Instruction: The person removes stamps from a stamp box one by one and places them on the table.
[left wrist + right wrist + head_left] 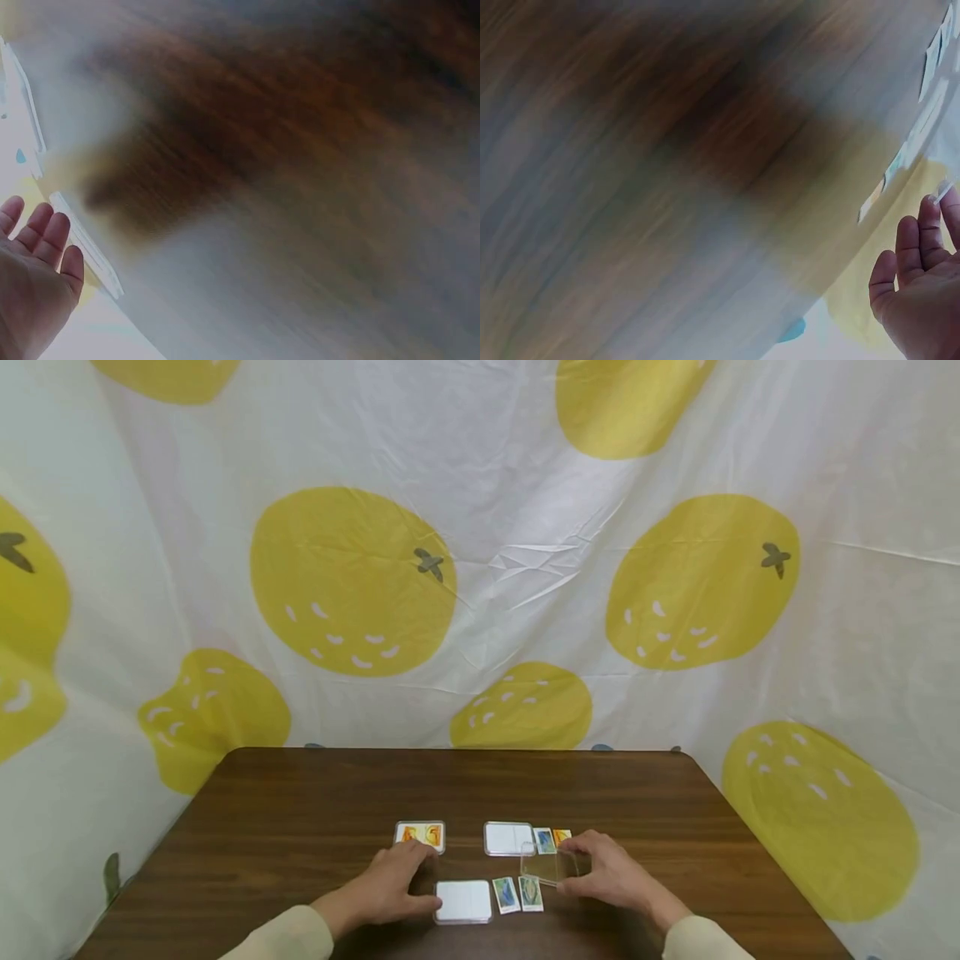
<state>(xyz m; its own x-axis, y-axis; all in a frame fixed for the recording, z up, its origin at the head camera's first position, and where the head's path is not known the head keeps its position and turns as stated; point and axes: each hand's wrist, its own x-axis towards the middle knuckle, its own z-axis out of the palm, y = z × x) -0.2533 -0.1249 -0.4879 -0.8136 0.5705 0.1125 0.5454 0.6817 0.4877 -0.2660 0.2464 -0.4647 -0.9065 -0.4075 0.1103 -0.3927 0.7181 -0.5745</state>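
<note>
Backed by creased white cloth [517, 527] printed with yellow fruits [352, 593]. Furnished with a dark wood-grain table [465, 789], rounded at both far corners

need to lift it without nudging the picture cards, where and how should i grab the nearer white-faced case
Probably pinch the nearer white-faced case by its left short edge, coming from the left with the left hand. It lies flat, and picture cards sit close by its right edge.
</note>
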